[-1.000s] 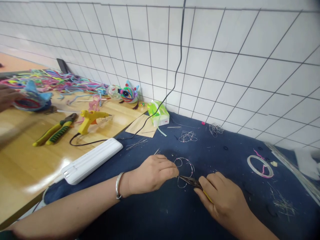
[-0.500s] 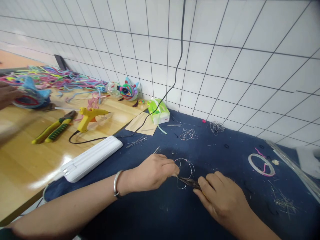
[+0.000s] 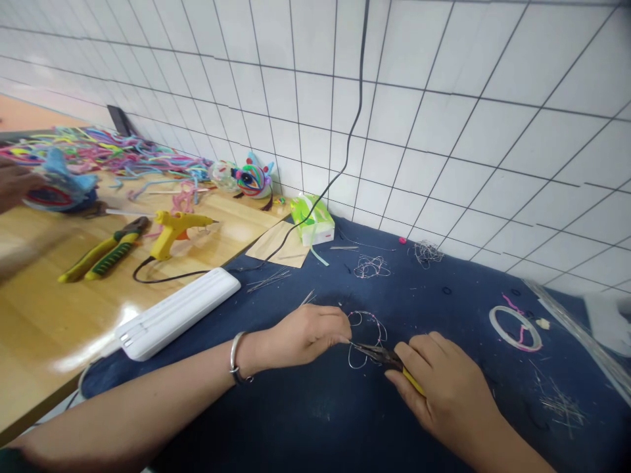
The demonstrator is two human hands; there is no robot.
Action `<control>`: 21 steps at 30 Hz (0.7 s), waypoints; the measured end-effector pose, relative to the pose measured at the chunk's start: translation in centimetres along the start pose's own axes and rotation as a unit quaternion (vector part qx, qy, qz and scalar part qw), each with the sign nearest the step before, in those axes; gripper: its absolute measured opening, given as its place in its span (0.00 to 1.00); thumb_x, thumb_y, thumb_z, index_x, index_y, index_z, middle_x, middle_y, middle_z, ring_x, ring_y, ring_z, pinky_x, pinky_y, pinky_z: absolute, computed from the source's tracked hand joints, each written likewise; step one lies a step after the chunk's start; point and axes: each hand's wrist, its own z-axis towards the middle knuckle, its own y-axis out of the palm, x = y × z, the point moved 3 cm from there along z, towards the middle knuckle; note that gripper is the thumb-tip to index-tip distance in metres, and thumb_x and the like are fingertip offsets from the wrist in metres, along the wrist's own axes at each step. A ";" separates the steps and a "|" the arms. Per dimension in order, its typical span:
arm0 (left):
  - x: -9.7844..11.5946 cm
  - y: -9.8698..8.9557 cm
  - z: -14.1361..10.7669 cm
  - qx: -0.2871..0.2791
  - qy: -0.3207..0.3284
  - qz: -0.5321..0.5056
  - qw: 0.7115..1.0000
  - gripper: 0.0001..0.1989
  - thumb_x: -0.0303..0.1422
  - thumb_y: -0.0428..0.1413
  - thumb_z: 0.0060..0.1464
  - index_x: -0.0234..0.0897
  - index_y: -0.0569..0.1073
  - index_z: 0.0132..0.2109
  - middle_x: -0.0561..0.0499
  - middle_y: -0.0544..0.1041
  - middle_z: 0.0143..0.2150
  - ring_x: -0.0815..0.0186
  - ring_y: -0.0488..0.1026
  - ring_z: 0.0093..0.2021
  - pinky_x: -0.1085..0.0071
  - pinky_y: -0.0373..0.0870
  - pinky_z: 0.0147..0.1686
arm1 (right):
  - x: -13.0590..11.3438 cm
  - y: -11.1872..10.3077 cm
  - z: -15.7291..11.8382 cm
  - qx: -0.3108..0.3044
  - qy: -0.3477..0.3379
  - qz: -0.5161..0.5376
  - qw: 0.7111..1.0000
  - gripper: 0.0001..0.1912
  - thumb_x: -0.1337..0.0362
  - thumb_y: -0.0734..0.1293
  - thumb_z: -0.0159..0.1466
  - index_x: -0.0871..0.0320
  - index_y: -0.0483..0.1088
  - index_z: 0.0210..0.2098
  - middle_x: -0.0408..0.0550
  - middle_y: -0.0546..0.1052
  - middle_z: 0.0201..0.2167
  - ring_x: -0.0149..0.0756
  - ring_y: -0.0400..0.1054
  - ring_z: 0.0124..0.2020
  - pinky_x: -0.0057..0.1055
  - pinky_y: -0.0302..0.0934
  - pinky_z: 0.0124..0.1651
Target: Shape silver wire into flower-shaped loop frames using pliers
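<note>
Between the fingertips of my left hand (image 3: 310, 334) is pinched a thin wire piece (image 3: 383, 326), bent into loops with small pink beads along it. My right hand (image 3: 438, 387) is wrapped round needle-nose pliers (image 3: 379, 355) with a yellow handle. The tips of the pliers point left and reach the wire close to my left fingertips. Whether the jaws are closed on the wire I cannot make out. The work is held just above a dark blue cloth (image 3: 315, 420).
Wire coils (image 3: 372, 266), cut wires (image 3: 562, 404) and a white ring (image 3: 515, 328) lie on the cloth. A white power strip (image 3: 180, 315), yellow glue gun (image 3: 172, 233), larger pliers (image 3: 106, 249) and tissue pack (image 3: 313, 220) are leftward. Another person's hand (image 3: 17, 184) touches a blue fuzzy craft piece (image 3: 62, 184).
My right hand and the pliers have shifted slightly right, showing more of the yellow handle. My left wrist has turned a little, still pinching the wire.
</note>
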 end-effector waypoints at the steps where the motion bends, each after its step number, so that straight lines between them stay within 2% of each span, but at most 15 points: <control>1: 0.0 0.0 0.0 0.000 0.001 -0.002 1.000 0.07 0.25 0.46 0.58 0.32 0.68 0.40 0.46 0.71 0.37 0.68 0.69 0.39 0.71 0.68 0.39 | 0.0 0.0 0.0 0.000 0.001 0.001 1.000 0.10 0.61 0.61 0.61 0.59 0.69 0.37 0.49 0.68 0.28 0.36 0.59 0.30 0.33 0.55 0.34; 11: 0.5 -0.2 0.2 0.004 0.024 -0.016 1.000 0.08 0.25 0.45 0.58 0.33 0.68 0.40 0.44 0.72 0.39 0.67 0.69 0.40 0.70 0.68 0.40 | -0.2 0.1 0.0 -0.004 -0.001 0.005 1.000 0.10 0.61 0.60 0.62 0.59 0.69 0.37 0.48 0.68 0.27 0.34 0.59 0.29 0.32 0.54 0.33; 21: 0.6 0.0 0.2 0.005 0.010 -0.005 1.000 0.07 0.27 0.45 0.59 0.33 0.68 0.39 0.46 0.72 0.37 0.69 0.70 0.37 0.72 0.68 0.38 | -0.4 0.3 -0.2 0.019 -0.017 -0.021 0.999 0.09 0.62 0.61 0.61 0.59 0.69 0.36 0.46 0.67 0.24 0.33 0.59 0.28 0.30 0.54 0.31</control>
